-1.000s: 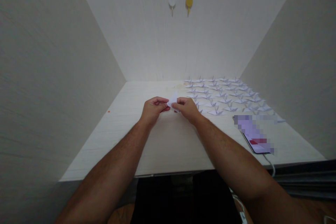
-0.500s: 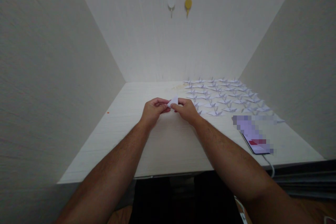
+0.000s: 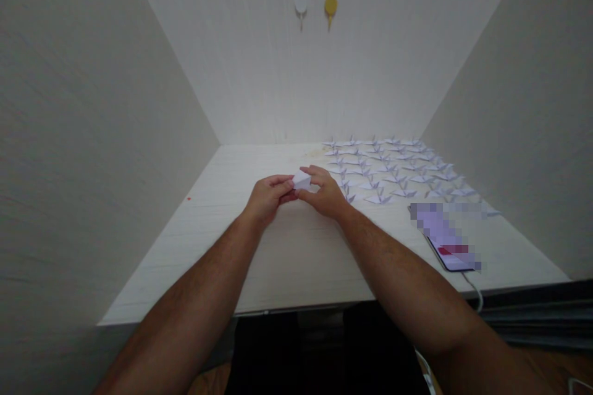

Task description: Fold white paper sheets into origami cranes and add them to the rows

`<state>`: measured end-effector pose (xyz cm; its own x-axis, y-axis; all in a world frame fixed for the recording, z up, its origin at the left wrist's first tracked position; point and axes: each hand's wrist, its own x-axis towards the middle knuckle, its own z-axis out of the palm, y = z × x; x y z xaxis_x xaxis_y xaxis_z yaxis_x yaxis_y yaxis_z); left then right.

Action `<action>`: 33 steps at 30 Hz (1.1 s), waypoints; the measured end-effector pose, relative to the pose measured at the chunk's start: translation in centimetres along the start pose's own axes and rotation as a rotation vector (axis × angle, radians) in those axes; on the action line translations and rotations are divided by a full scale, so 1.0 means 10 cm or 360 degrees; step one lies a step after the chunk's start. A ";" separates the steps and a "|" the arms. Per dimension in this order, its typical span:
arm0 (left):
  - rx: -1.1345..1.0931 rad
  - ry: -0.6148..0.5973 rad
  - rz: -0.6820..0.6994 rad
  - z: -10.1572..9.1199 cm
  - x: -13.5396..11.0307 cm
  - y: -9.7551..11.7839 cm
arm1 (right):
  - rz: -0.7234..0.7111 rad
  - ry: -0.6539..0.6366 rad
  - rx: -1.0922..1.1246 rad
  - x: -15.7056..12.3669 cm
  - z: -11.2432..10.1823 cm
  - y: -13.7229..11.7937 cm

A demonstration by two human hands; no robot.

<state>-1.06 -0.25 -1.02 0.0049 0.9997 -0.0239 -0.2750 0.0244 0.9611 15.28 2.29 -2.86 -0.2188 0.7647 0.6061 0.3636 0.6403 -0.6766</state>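
Note:
Both hands meet over the middle of the white table (image 3: 287,259), pinching a small folded white paper piece (image 3: 301,181). My left hand (image 3: 267,195) grips its left side with fingers curled. My right hand (image 3: 324,191) holds the right side, with fingers arched over the top of the paper. Most of the paper is hidden between the fingertips. Just right of my right hand lie several finished white paper cranes (image 3: 393,166), laid out in rows toward the back right corner.
A phone (image 3: 447,237) with a lit screen lies at the front right of the table, and its white cable (image 3: 475,293) hangs over the edge. Walls close the table in on three sides. Two round hooks, white (image 3: 301,5) and yellow (image 3: 330,6), hang on the back wall.
The paper piece has sunk lower between the fingers. My right hand's fingers have risen and arched over it. Both hands have stayed in nearly the same place.

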 end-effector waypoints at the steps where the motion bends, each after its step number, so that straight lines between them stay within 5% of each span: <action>1: -0.0009 0.0017 0.0012 0.00 0.00 0.00 | 0.0023 0.0008 0.0019 0.00 0.00 -0.01; 8: -0.0027 0.0160 0.0108 -0.01 0.03 -0.02 | 0.0348 0.0214 0.0275 0.04 -0.07 -0.12; 33: 0.0084 0.0164 0.0234 0.02 0.01 -0.04 | 0.0333 0.0269 0.0305 0.02 -0.05 -0.16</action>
<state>-0.73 -0.16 -1.36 -0.1305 0.9871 0.0923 -0.2149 -0.1190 0.9694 15.14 1.37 -1.47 0.0019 0.8685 0.4957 0.2041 0.4849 -0.8504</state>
